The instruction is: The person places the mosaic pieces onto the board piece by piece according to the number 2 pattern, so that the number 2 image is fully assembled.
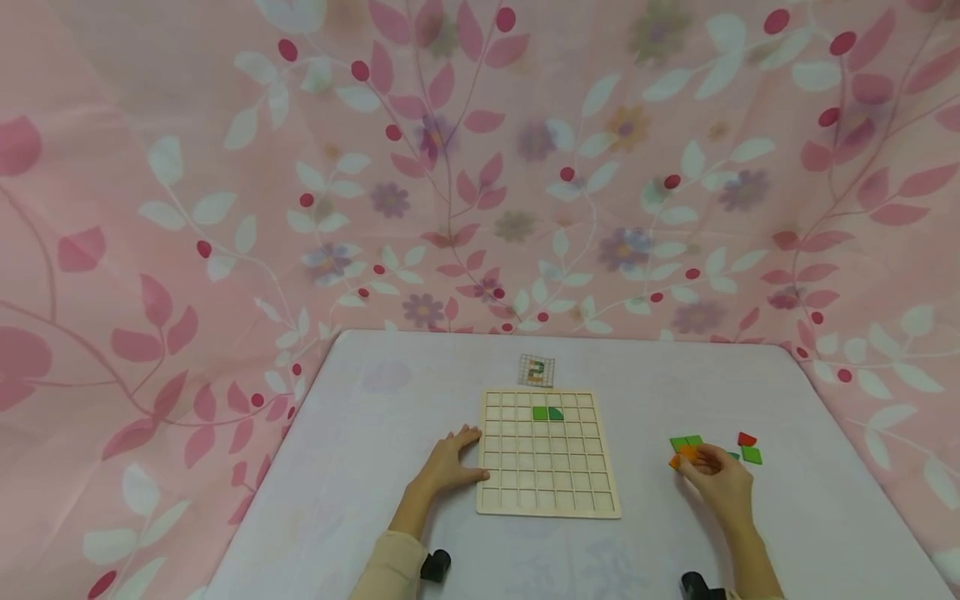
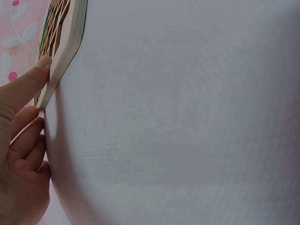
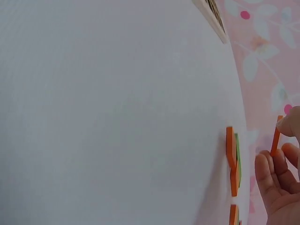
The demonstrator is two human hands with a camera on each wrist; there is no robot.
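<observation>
A light wooden grid board [image 1: 543, 483] lies on the table, with a green square tile [image 1: 540, 413] and a dark green tile with a curved edge [image 1: 556, 414] side by side in its upper cells. My left hand [image 1: 447, 467] rests at the board's left edge, thumb and fingers spread and touching it. To the right of the board, my right hand [image 1: 722, 483] pinches an orange tile [image 3: 276, 136], raised above the table in the right wrist view. Close to that hand lie green tiles [image 1: 684, 442] and another orange tile [image 3: 230, 149].
A small pattern card [image 1: 536, 371] with a gridded figure lies behind the board. Right of my right hand are a red tile [image 1: 747, 439] and a green tile [image 1: 752, 456]. White cloth [image 1: 375, 417] covers the table, and a pink floral curtain [image 1: 480, 167] hangs behind it.
</observation>
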